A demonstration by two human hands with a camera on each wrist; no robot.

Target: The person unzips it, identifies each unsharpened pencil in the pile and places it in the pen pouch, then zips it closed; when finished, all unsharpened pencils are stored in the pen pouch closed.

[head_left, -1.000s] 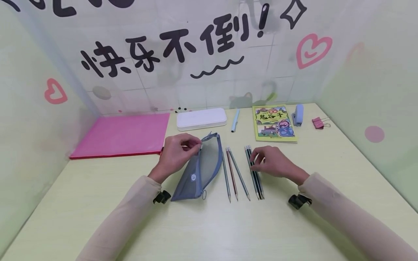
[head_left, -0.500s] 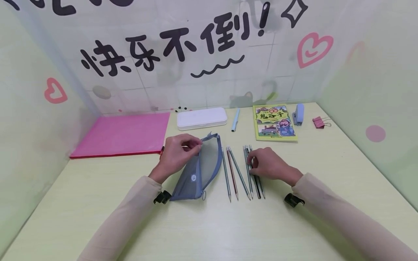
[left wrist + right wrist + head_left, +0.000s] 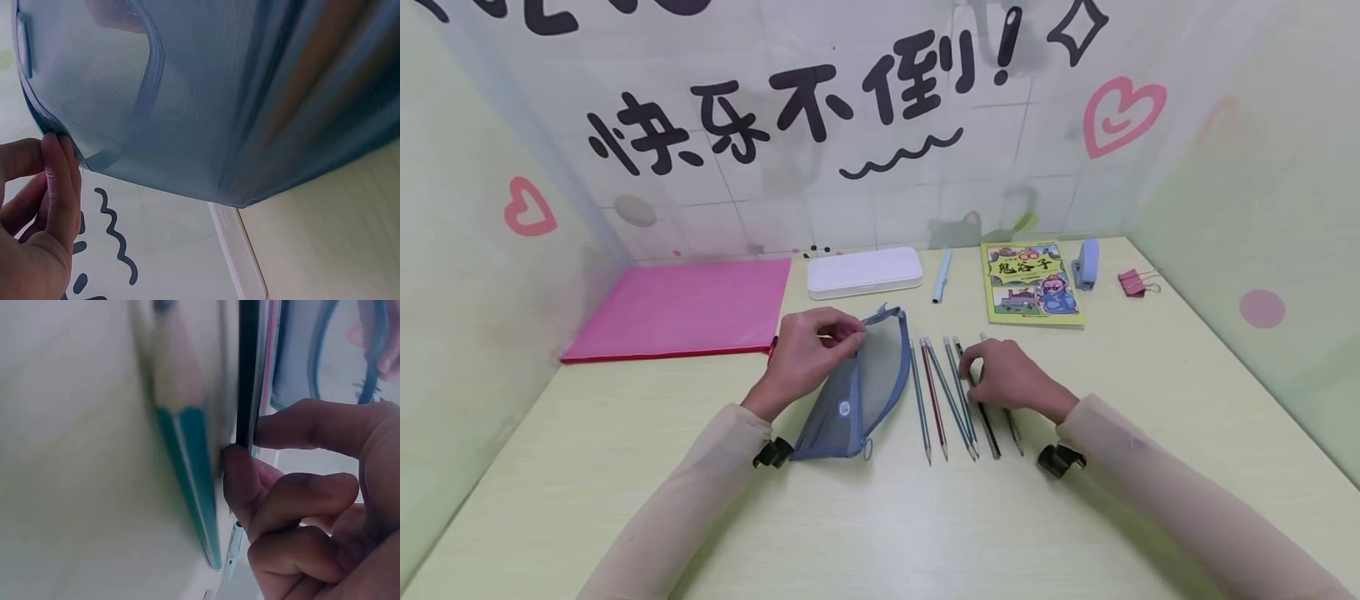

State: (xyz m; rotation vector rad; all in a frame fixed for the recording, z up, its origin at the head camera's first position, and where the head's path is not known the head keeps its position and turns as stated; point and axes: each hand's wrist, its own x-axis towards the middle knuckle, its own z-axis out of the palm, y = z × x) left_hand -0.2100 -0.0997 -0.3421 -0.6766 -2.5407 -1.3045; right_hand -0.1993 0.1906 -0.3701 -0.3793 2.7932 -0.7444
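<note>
My left hand [image 3: 808, 358] pinches the upper rim of a blue mesh pencil pouch [image 3: 831, 421], whose mouth gapes to the right. Through the mesh in the left wrist view, blurred brown and dark stripes show. Thumb and forefinger of my right hand [image 3: 1015, 379] pinch a dark pencil [image 3: 990, 433], its tip end angled toward me. Left of it lie a red pencil [image 3: 934, 400] and several teal pencils [image 3: 919, 400], roughly side by side. Another pencil [image 3: 1015, 435] is partly hidden beneath the right hand; up close in the right wrist view, a green pencil [image 3: 190, 462] lies on the table.
A pink folder [image 3: 685, 308] lies at the back left. Along the back stand a white case [image 3: 865, 273], a light blue pen [image 3: 942, 277], a yellow-green book [image 3: 1030, 283], a lilac stapler [image 3: 1086, 265] and a pink binder clip [image 3: 1132, 283]. Walls enclose the table's back and sides.
My right hand has shifted left, and the bundle of pencils under it has spread apart. One teal pencil now lies against those on the left. The left hand and pouch have stayed put.
</note>
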